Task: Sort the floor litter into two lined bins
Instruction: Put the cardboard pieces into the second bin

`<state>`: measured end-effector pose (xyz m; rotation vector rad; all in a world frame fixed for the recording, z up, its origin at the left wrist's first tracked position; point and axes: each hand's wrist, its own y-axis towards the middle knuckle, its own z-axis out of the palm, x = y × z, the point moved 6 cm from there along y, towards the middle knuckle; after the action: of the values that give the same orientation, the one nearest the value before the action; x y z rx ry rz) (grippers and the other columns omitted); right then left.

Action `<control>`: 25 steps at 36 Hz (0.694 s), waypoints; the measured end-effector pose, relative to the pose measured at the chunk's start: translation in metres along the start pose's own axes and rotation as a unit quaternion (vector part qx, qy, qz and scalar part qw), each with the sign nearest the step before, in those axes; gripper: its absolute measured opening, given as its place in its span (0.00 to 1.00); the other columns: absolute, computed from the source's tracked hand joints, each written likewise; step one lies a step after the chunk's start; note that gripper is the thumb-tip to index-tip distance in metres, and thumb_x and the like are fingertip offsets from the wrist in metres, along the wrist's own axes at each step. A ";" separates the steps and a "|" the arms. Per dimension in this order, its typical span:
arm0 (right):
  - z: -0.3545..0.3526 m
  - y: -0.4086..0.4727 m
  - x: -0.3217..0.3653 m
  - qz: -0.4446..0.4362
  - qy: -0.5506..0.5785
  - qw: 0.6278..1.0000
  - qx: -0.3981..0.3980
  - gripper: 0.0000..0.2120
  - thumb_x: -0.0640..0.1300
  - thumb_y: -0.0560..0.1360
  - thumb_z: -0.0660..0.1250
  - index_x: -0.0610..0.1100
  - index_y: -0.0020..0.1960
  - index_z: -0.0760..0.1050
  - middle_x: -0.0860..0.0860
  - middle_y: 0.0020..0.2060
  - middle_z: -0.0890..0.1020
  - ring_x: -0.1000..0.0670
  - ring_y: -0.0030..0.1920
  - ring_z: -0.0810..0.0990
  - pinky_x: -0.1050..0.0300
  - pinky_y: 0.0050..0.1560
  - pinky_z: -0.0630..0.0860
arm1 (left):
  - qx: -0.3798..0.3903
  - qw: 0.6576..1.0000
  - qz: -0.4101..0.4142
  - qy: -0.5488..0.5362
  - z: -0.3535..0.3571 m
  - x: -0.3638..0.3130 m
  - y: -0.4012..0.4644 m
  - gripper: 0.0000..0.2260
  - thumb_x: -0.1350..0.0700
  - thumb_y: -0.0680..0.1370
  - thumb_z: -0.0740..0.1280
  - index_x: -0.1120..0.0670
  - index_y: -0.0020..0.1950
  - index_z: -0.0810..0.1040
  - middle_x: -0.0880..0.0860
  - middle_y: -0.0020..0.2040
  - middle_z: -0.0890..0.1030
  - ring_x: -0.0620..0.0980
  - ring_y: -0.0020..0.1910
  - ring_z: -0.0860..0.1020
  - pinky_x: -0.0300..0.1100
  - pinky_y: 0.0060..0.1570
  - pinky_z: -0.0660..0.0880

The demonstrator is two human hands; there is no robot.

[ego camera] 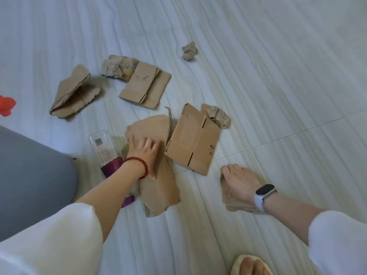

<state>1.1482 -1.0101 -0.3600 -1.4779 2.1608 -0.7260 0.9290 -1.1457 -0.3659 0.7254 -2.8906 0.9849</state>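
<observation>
Here, gathering stage: both hands are down on cardboard litter on the floor (278,76), and neither bin is in view. The left hand (146,153), red bead bracelet (139,165) at the wrist, lies flat with fingers spread on a torn cardboard sheet (158,181), pressing rather than gripping. The right hand (240,182), watch (264,196) at the wrist, rests over a smaller cardboard scrap (238,206); whether its fingers have curled under the edge I cannot tell. Between and just beyond the hands sits a flattened box panel with print (195,143), its near corner touching or overlapping the torn sheet. Just left of the left hand a clear plastic container (103,147) and something purple (112,165) lie partly under the sheet and forearm. Farther out beyond the left hand: a folded carton (145,87), a ragged corrugated piece (117,67) touching it, another crumpled piece (74,94); a paper wad (189,53) lies well apart, beyond both hands. Something red (7,106) shows at the far left edge. My reading: the next move calls for getting fingers under a sheet edge to lift it, likely stacking cardboard together while keeping the plastic separate. Open floor is ample to the right of the right hand; a grey mass (29,185) crowds the left forearm, and a slippered foot (251,264) sits near the right arm.
</observation>
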 end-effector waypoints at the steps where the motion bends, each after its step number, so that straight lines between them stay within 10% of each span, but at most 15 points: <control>1: -0.001 -0.002 0.002 0.002 0.005 1.000 0.003 0.18 0.40 0.73 0.62 0.40 0.61 0.61 0.45 0.58 0.71 0.43 0.59 0.70 0.53 0.52 0.65 | -0.005 1.000 -0.002 -0.006 0.001 -0.001 -0.002 0.51 0.37 0.61 0.73 0.52 0.75 0.49 0.55 0.68 0.62 0.56 0.71 0.56 0.66 0.69 0.46; 8: -0.020 -0.005 0.022 -0.044 0.112 0.993 -0.006 0.16 0.41 0.72 0.63 0.46 0.56 0.60 0.47 0.53 0.75 0.45 0.39 0.73 0.55 0.37 0.65 | 0.040 0.998 0.008 -0.042 0.015 -0.001 -0.012 0.52 0.40 0.65 0.73 0.52 0.76 0.41 0.53 0.76 0.39 0.60 0.75 0.40 0.65 0.70 0.46; 11: -0.035 -0.003 0.031 -0.073 0.111 0.991 -0.020 0.13 0.41 0.75 0.60 0.44 0.59 0.64 0.46 0.55 0.75 0.43 0.47 0.76 0.55 0.39 0.67 | 0.063 0.997 0.020 -0.033 0.025 -0.002 -0.020 0.56 0.40 0.63 0.75 0.48 0.75 0.37 0.55 0.76 0.37 0.60 0.74 0.38 0.65 0.70 0.45; 25: -0.074 0.005 0.053 -0.120 0.150 0.979 -0.073 0.08 0.43 0.79 0.56 0.43 0.57 0.69 0.46 0.54 0.75 0.44 0.52 0.75 0.53 0.47 0.70 | 0.025 0.999 0.020 0.042 0.016 -0.006 -0.025 0.45 0.37 0.59 0.75 0.55 0.67 0.58 0.55 0.64 0.62 0.55 0.64 0.62 0.54 0.65 0.61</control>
<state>1.0814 -1.0444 -0.3084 -1.8296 2.3196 -0.9429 0.9477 -1.1694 -0.3651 0.6142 -2.8295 1.0696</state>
